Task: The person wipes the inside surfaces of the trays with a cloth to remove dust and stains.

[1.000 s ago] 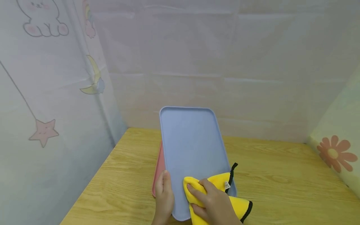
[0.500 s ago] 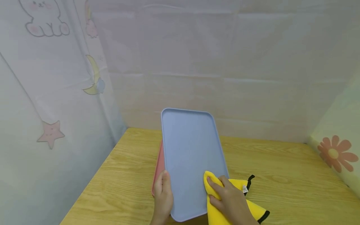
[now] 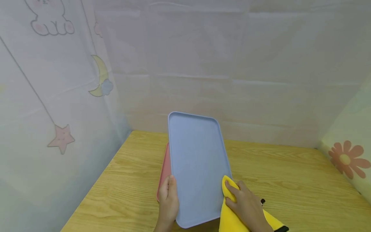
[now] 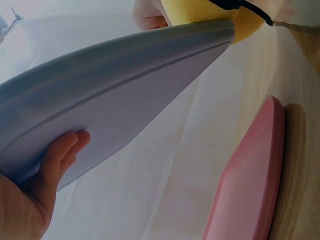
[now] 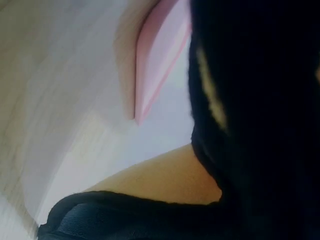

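Note:
A light blue rectangular tray (image 3: 198, 161) is held tilted above the table, its inner face toward the head camera. My left hand (image 3: 168, 201) grips its left edge, thumb on the front; in the left wrist view the fingers (image 4: 67, 150) lie against the tray's underside. My right hand (image 3: 246, 204) bunches a yellow cloth (image 3: 232, 219) with black trim and presses it at the tray's right edge. Dark cloth trim fills much of the right wrist view and hides the hand there.
Behind the blue tray, a pink tray (image 3: 165, 169) lies on the wood-grain table (image 3: 124, 180), mostly covered from the head view. Printed fabric hangs at the back (image 3: 226, 64) and on both sides.
My right hand has slid the yellow cloth rightward across the tray to its right edge. The left hand keeps its grip, and the tray has turned slightly.

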Demonstrator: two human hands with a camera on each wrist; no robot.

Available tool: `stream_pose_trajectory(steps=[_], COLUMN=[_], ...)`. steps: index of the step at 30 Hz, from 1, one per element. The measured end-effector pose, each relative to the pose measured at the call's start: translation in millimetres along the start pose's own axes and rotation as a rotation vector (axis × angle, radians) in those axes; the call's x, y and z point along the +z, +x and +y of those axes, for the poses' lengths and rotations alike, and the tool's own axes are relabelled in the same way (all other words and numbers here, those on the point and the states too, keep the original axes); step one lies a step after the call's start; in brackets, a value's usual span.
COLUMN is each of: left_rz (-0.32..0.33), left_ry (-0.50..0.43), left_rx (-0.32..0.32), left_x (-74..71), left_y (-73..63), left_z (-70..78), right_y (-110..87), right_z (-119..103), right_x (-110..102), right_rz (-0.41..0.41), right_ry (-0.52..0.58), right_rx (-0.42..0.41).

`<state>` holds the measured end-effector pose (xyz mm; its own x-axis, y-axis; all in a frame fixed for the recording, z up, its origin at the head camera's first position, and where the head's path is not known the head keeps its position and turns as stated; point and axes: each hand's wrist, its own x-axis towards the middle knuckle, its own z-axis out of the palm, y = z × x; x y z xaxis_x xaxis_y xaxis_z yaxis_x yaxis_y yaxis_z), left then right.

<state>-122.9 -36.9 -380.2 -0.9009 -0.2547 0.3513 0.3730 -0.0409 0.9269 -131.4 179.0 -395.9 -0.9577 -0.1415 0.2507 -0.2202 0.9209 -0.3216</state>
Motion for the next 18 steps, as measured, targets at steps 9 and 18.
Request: stream_pose_trajectory(steps=[9, 18], left_rz=[-0.011, -0.055], left_ry=[0.036, -0.008], left_rx=[-0.042, -0.12], left_x=[8.2, 21.7], left_y=[4.0, 11.8], left_z=[-3.8, -16.5], right_y=[1.1, -2.1], right_z=[6, 5], right_x=[-10, -25], right_rz=[-0.073, -0.008], right_ry=[0.019, 0.075], right_rx=[0.057, 0.073])
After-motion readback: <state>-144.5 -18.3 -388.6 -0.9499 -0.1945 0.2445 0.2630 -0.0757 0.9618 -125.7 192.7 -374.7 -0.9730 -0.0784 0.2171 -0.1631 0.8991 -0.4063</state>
